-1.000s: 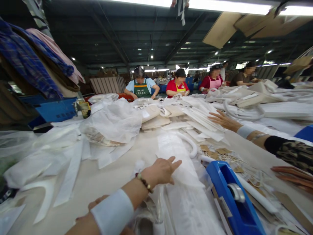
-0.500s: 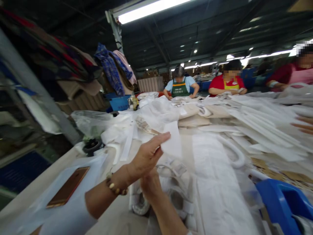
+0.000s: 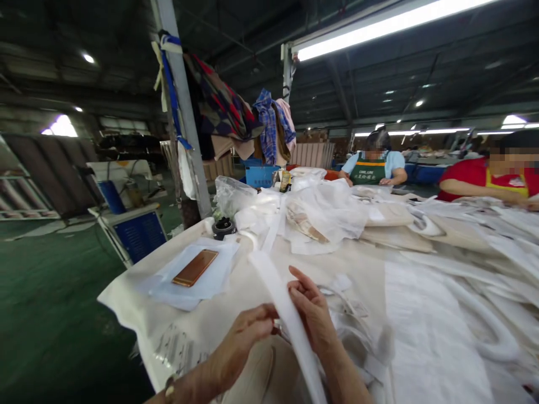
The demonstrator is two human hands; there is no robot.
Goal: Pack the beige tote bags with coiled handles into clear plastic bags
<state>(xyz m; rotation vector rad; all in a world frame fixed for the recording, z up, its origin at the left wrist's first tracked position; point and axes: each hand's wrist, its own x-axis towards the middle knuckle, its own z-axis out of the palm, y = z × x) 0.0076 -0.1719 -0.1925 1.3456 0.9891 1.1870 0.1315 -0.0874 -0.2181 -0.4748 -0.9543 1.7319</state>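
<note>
A long white strip (image 3: 288, 311) runs at a slant between my two hands, one end standing up above the table. My right hand (image 3: 314, 311) is at its right edge, fingers curled against it and the index finger raised. On the other side, my left hand (image 3: 246, 336) has its fingers bent together, fingertips close to the strip; something small and pale shows at them, too little to name. Below the hands lies a beige, seamed piece (image 3: 259, 373), partly covered by the strip. Clear plastic wrapping (image 3: 357, 345) with pale straps lies right of my right hand.
A phone (image 3: 196, 267) lies on pale sheets at the left. Behind it sits a black tape roll (image 3: 224, 227). White quilted material (image 3: 425, 331) and stacked pale pieces (image 3: 475, 230) cover the right side. Two co-workers sit opposite. A metal post (image 3: 183, 112) stands beyond the table's left corner.
My view has swung left, bringing the green floor and a machine into sight. My hands, crossed close together before, are now apart with the white strip between them. The phone lies uncovered.
</note>
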